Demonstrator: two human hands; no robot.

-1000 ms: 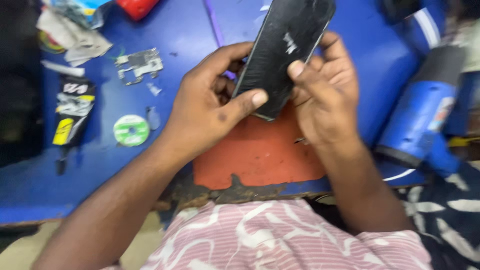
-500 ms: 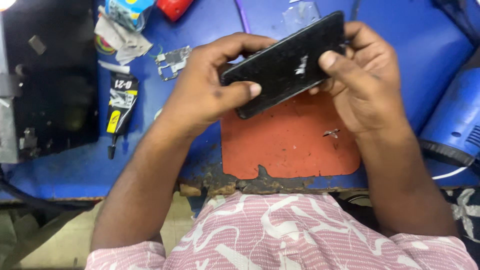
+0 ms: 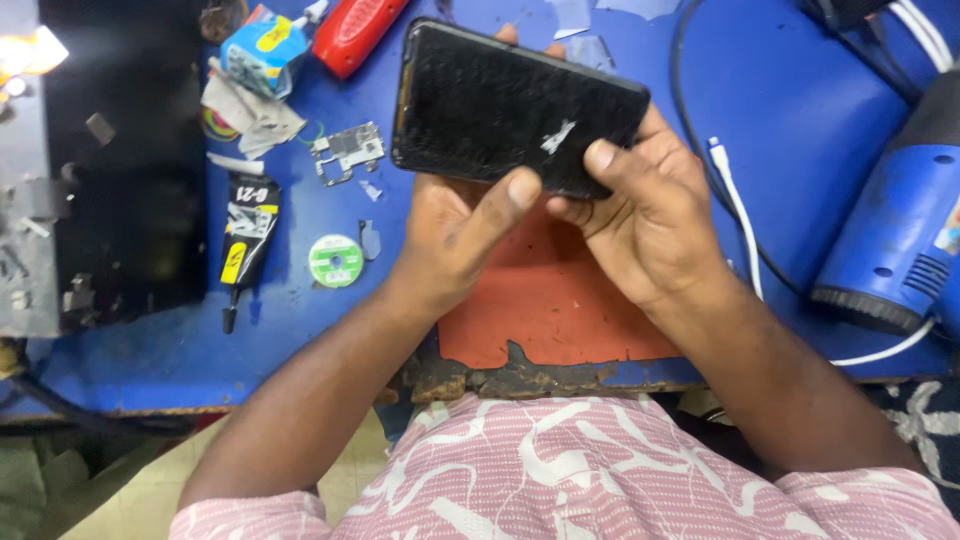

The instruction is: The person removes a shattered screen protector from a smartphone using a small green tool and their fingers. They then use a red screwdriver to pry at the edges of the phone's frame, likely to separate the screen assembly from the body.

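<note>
Both my hands hold a black flat phone part (image 3: pixel 505 105), textured and with a small white scrap stuck near its right end. My left hand (image 3: pixel 455 235) grips it from below, thumb pressed on the lower edge. My right hand (image 3: pixel 645 215) holds the right end, thumb on top beside the white scrap. The part hovers tilted above an orange work mat (image 3: pixel 545 315) lying on the blue bench (image 3: pixel 800 130).
Left of the hands lie a small circuit board (image 3: pixel 346 152), a green solder-wick spool (image 3: pixel 334 260), a black glue tube (image 3: pixel 245 235), a red tool (image 3: pixel 355 32) and a black panel (image 3: pixel 125 160). A blue heat gun (image 3: pixel 895 245) and white cable (image 3: pixel 738 205) sit at right.
The black part has swung from a steep tilt to nearly level and closer to the camera. Both hands kept their grip; the view shifted right to left across the bench.
</note>
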